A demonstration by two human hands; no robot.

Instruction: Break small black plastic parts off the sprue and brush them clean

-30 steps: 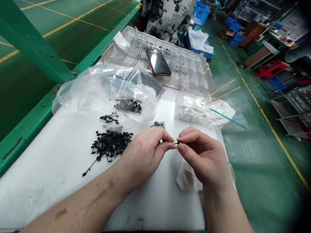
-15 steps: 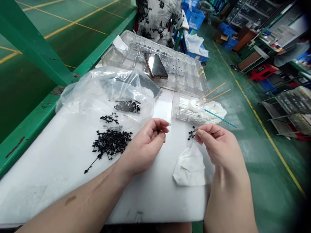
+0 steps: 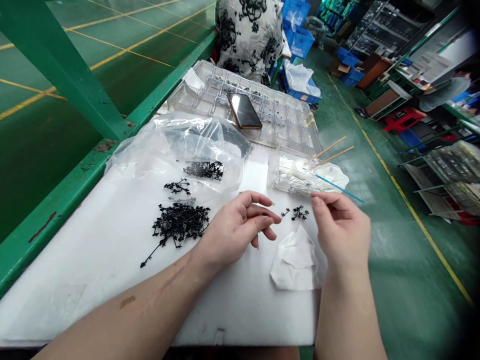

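My left hand (image 3: 245, 225) is over the white tabletop, fingers stretched and apart. A tiny dark speck shows between its fingers; I cannot tell what it is. Just beyond its fingertips lies a small black piece (image 3: 285, 212), beside a little cluster of black pieces (image 3: 300, 213). My right hand (image 3: 341, 222) is right of that cluster, thumb and index finger pinched together; anything between them is hidden. Below the cluster lies a crumpled white cloth (image 3: 296, 260). A pile of thin black branched plastic parts (image 3: 180, 222) sits left of my left hand.
A clear plastic bag (image 3: 168, 145) with more black parts lies behind the pile. A clear box (image 3: 288, 172) holds white cloths and thin sticks. Behind are a divided clear tray (image 3: 292, 112) and a phone (image 3: 244, 111). A green beam (image 3: 108, 150) runs along the left; a person sits beyond.
My left hand has moved right and its fingers have loosened. My right hand has drawn away from the black cluster, which now lies on the table with a small piece beside it.
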